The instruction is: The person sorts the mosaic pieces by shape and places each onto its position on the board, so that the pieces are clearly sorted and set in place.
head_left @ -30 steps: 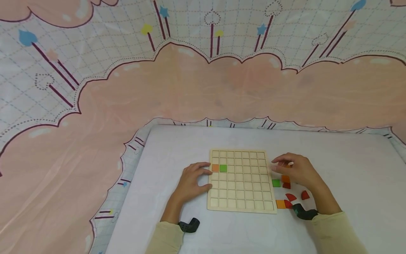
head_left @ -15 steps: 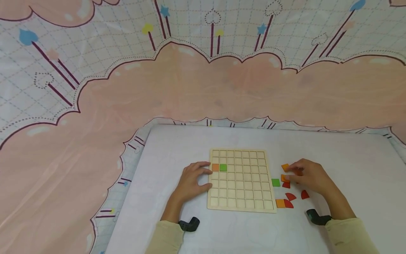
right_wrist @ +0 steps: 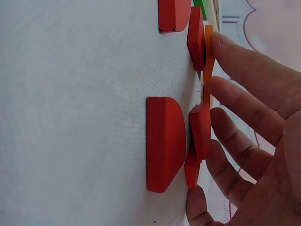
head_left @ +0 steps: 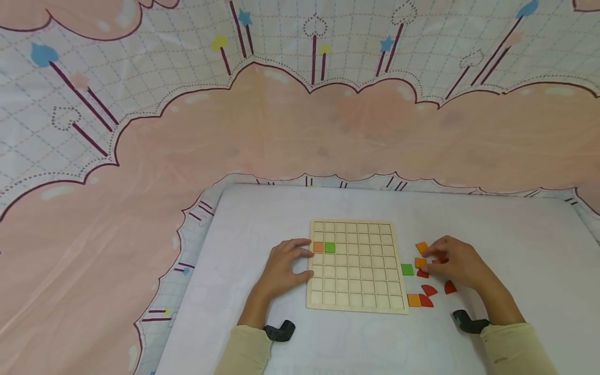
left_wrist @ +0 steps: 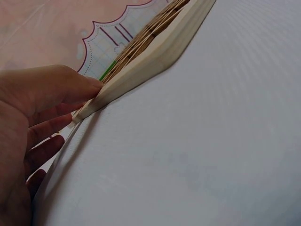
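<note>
A pale wooden grid board (head_left: 361, 271) lies on the white table, with an orange square tile (head_left: 318, 247) and a green square tile (head_left: 330, 247) side by side in its cells. My left hand (head_left: 283, 265) rests its fingertips and thumb against the board's left edge, fingers spread. To the right of the board, my right hand (head_left: 461, 263) hovers low among loose pieces, thumb and fingers extended. Its fingertips are beside two orange tiles, one farther back (head_left: 421, 247). In the right wrist view, red pieces (right_wrist: 167, 146) with curved sides lie under the fingers; exact contact is unclear.
A loose green tile (head_left: 407, 270) lies against the board's right side. Nearer the front are an orange tile (head_left: 414, 300) and red quarter-round pieces, one farther right (head_left: 450, 287). Black wrist devices (head_left: 470, 322) sit at both wrists. A patterned pink cloth (head_left: 290, 135) surrounds the table.
My right hand has moved right, away from the board's edge, uncovering the orange tiles, then shifted only slightly. The left hand and the board have stayed put.
</note>
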A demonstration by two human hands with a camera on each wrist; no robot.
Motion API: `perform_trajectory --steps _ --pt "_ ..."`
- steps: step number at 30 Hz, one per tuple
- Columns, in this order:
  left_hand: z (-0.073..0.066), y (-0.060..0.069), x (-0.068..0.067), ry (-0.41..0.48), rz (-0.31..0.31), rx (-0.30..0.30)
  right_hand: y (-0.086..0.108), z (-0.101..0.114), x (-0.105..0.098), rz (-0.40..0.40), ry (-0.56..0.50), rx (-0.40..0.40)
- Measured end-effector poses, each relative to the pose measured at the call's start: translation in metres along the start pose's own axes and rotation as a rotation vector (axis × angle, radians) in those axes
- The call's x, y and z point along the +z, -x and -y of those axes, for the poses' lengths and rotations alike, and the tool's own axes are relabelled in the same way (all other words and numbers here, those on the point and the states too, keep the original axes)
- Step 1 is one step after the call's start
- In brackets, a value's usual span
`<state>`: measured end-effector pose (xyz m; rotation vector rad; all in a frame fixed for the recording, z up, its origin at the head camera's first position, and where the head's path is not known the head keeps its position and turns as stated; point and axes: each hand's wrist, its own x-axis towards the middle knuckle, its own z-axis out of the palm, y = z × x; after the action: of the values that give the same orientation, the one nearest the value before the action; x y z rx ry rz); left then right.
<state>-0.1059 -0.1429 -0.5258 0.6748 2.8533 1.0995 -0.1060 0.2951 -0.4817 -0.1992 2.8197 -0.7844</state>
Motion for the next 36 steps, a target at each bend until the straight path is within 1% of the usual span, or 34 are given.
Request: perform_trajectory --steps 5,17,25,32,36 --pt "0.000 0.000 -0.001 0.008 0.001 0.000 0.001 0.001 0.001 0.011 -0.007 0.007" --pt "0.001 0.001 0.001 0.005 -0.001 0.004 0.002 0.002 0.005 0.009 -0.016 0.019" --pt "0.001 0.001 0.001 -0.004 -0.012 0.017 0.004 0.007 0.006 -0.006 -0.019 -0.006" --pt "0.001 0.001 0.001 0.000 -0.012 0.008 -0.001 0.015 0.009 -0.028 -0.006 0.020" --pt "0.000 0.001 0.000 0.000 -0.012 0.005 -0.004 0.022 0.014 -0.055 -0.048 0.004"
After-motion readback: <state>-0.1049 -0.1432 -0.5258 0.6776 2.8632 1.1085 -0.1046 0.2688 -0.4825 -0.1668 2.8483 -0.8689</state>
